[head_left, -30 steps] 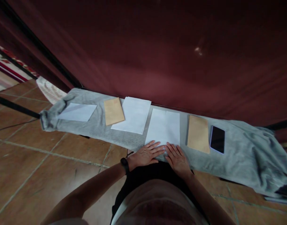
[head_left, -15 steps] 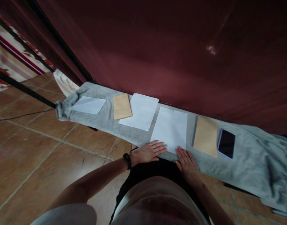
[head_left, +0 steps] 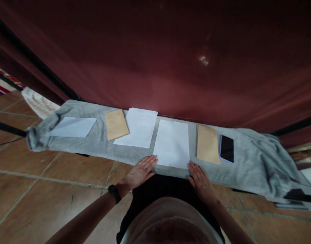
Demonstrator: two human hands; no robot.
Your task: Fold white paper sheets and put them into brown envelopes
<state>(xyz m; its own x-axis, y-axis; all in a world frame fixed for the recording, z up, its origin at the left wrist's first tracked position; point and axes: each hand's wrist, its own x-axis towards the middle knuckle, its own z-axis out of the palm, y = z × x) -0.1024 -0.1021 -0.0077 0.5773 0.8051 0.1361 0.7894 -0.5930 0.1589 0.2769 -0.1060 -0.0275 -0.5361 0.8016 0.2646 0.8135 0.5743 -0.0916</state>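
Note:
A white sheet of paper point(head_left: 171, 144) lies flat on the grey cloth in front of me, with a small crease or slit at its far edge. My left hand point(head_left: 142, 171) rests by its near left corner, fingers stretched out and holding nothing. At the near right corner lies my right hand point(head_left: 199, 178), palm down, its fingertips touching the paper's edge. Left of this sheet is a stack of white paper point(head_left: 142, 127), partly covered by a brown envelope point(head_left: 116, 124). To the right are brown envelopes point(head_left: 208, 144) in a pile.
A phone point(head_left: 227, 149) lies right of the brown pile. Another white sheet point(head_left: 73, 127) is at the far left. Grey cloth point(head_left: 249, 159) covers the narrow table, bunched at both ends. A dark red curtain point(head_left: 155, 67) hangs behind; black poles point(head_left: 30, 57) stand left.
My left hand has slid left off the paper's near edge to its corner. My right hand stays by the right corner. The view has turned right.

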